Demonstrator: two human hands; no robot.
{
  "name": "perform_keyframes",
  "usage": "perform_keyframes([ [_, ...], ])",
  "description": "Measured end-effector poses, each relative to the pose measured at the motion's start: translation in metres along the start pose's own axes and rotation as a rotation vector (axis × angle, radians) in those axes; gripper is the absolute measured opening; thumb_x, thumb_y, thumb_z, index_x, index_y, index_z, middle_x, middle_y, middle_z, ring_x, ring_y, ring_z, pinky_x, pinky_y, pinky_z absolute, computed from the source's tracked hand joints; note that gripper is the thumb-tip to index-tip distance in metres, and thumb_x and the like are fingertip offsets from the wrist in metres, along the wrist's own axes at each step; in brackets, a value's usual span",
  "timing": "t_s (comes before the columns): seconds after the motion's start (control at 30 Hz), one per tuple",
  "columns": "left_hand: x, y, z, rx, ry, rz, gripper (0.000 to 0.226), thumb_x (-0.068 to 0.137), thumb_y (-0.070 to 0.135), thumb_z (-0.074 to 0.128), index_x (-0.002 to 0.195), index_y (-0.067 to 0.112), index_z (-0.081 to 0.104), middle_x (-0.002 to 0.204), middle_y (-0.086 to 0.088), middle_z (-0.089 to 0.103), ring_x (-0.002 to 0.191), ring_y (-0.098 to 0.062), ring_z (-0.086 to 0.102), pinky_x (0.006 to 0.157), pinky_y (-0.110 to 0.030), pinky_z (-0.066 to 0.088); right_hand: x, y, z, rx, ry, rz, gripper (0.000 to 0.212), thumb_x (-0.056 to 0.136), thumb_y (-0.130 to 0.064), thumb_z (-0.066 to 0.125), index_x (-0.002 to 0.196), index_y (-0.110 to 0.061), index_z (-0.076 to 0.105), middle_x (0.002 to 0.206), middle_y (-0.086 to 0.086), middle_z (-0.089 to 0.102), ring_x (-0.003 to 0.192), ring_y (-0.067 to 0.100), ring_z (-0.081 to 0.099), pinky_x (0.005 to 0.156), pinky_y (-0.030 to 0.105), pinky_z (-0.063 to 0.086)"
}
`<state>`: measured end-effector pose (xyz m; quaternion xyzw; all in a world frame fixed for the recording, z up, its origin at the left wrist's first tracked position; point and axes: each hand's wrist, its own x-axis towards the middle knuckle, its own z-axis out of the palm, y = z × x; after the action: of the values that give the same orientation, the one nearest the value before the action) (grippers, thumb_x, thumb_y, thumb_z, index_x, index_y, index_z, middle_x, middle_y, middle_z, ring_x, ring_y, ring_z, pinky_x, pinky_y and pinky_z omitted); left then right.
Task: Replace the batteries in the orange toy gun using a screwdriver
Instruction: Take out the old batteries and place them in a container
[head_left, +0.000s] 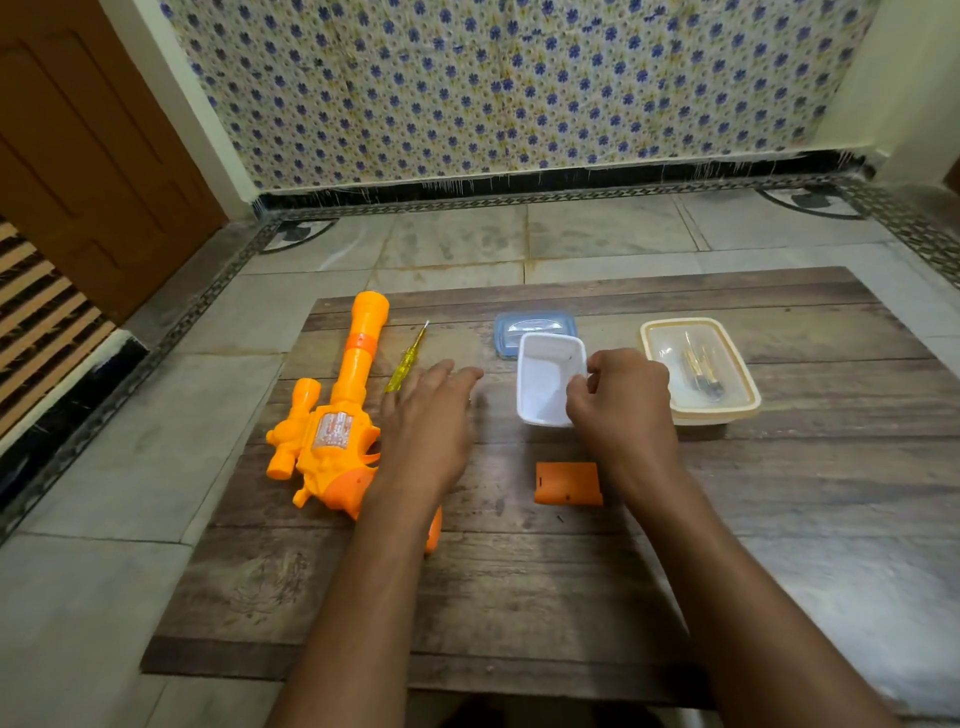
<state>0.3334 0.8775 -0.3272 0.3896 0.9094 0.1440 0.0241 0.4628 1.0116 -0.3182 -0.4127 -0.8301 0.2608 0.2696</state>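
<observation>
screwdriver (407, 358) just beyond left hand (427, 415) fingertips

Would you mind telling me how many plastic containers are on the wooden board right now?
2. The white container sits open mid-board, its right rim pinched by the right hand. The cream container, lidded with batteries inside, sits right of it. None seem hidden.

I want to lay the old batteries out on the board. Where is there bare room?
The near half of the wooden board, below the orange cover, is bare apart from the forearms. The far row is crowded: toy gun, screwdriver, white tub, blue lid, lidded box.
</observation>
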Motion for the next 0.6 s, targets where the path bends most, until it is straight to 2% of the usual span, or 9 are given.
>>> perform_keyframes([
  [0.1,0.000,-0.005,0.004,0.009,-0.045,0.011,0.062,0.096,-0.002,0.046,0.146,0.035,0.052,0.150,0.001,0.049,0.139,-0.028,0.043,0.113,-0.047,0.041,0.001,0.001,0.002,-0.061,-0.042,-0.024,0.027,0.088,-0.013,0.059,0.063,-0.010,0.050,0.067,0.008,0.052,0.066,0.030,0.056,0.056,0.029,0.035],
  [0.17,0.000,-0.006,0.005,0.012,-0.038,0.010,0.057,0.098,0.001,0.047,0.144,0.034,0.054,0.142,-0.001,0.050,0.130,-0.029,0.045,0.106,-0.044,0.045,-0.001,0.001,0.003,-0.074,-0.061,-0.035,0.037,0.087,-0.011,0.059,0.058,-0.016,0.036,0.063,0.006,0.044,0.063,0.030,0.050,0.050,0.030,0.024],
  [0.23,-0.001,-0.005,0.006,0.044,-0.032,0.017,0.052,0.101,0.006,0.051,0.143,0.035,0.054,0.136,-0.002,0.047,0.125,-0.028,0.045,0.102,-0.041,0.045,-0.002,0.004,0.004,-0.086,-0.070,-0.021,0.040,0.087,-0.012,0.059,0.058,-0.017,0.032,0.061,0.006,0.043,0.062,0.030,0.048,0.048,0.030,0.020],
  [0.3,-0.002,-0.004,0.006,0.064,-0.022,0.017,0.047,0.102,0.010,0.053,0.142,0.035,0.054,0.132,-0.003,0.045,0.122,-0.027,0.044,0.099,-0.040,0.045,-0.002,0.004,0.004,-0.090,-0.081,-0.017,0.028,0.088,-0.014,0.060,0.064,-0.015,0.046,0.067,0.009,0.056,0.066,0.030,0.054,0.051,0.031,0.031],
  [0.37,-0.003,0.000,0.005,0.070,-0.018,0.014,0.040,0.104,0.014,0.052,0.139,0.033,0.053,0.131,-0.005,0.044,0.122,-0.028,0.042,0.097,-0.040,0.044,-0.003,0.003,0.002,-0.066,-0.073,-0.020,0.011,0.090,-0.018,0.062,0.090,-0.009,0.068,0.084,0.013,0.070,0.081,0.031,0.064,0.065,0.034,0.049],
  [0.43,-0.005,0.006,0.006,0.086,-0.033,0.002,0.035,0.106,0.024,0.050,0.140,0.028,0.049,0.136,-0.010,0.040,0.126,-0.031,0.040,0.098,-0.043,0.045,-0.004,0.001,0.001,-0.058,-0.069,-0.030,0.026,0.091,-0.022,0.064,0.109,-0.005,0.071,0.094,0.014,0.073,0.092,0.031,0.068,0.077,0.038,0.055],
  [0.53,-0.005,0.014,0.012,0.162,-0.058,0.001,0.043,0.106,0.035,0.044,0.147,0.023,0.038,0.146,-0.019,0.034,0.130,-0.038,0.042,0.099,-0.049,0.046,-0.007,-0.002,0.000,-0.057,-0.067,-0.044,0.029,0.091,-0.024,0.065,0.113,-0.005,0.070,0.097,0.014,0.073,0.094,0.032,0.068,0.080,0.039,0.056],
  [0.6,-0.003,0.015,0.015,0.172,-0.072,-0.007,0.047,0.106,0.037,0.042,0.150,0.023,0.031,0.144,-0.021,0.036,0.122,-0.041,0.052,0.093,-0.050,0.049,-0.008,-0.003,0.001,-0.061,-0.067,-0.061,0.028,0.092,-0.024,0.064,0.111,-0.004,0.070,0.097,0.014,0.073,0.094,0.033,0.068,0.082,0.041,0.057],
])
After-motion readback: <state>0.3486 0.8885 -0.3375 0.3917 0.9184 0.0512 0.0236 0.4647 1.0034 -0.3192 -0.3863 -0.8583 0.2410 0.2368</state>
